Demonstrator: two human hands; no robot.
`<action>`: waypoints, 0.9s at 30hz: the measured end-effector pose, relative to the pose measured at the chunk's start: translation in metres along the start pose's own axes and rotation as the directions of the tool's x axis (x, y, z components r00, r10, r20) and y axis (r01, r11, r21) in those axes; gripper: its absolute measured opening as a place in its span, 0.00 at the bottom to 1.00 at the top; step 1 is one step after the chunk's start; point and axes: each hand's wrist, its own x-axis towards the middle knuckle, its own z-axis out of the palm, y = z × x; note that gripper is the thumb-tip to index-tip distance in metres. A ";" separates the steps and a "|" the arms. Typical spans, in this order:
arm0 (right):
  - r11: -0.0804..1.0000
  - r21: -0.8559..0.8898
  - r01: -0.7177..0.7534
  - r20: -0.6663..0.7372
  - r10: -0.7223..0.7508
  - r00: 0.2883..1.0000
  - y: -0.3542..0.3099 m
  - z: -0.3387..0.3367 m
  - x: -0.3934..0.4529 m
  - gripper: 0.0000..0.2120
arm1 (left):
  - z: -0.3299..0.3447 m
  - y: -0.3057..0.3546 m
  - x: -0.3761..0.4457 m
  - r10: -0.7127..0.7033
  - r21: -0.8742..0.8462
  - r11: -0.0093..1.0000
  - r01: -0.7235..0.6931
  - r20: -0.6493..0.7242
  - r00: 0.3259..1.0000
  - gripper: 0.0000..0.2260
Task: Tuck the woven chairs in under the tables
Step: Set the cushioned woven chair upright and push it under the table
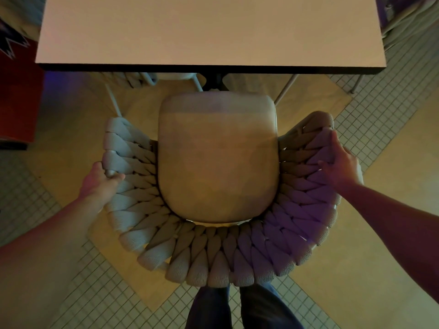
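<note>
The woven chair [213, 233] stands just before the person's legs [237, 307], its seat cushion [217, 160] short of the worktop [209, 32] edge. The left hand [101, 181] grips its left rim; the right hand [342, 167] clasps the right armrest.

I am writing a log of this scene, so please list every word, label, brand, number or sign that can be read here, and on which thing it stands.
There is no readable text.
The red panel at the left edge bears a white jagged mark, not readable as letters.
The table and the chair show no label or number.
</note>
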 end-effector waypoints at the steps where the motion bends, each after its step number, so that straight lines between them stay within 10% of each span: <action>1: 1.000 0.004 0.000 -0.002 0.000 1.000 0.000 0.000 0.001 0.42 | -0.001 0.001 0.001 0.001 0.002 1.000 -0.001 0.001 1.000 0.19; 27: 0.998 0.055 0.001 0.005 -0.001 1.000 0.008 0.011 -0.005 0.40 | -0.006 0.000 -0.007 -0.056 0.021 0.998 0.055 0.023 0.998 0.22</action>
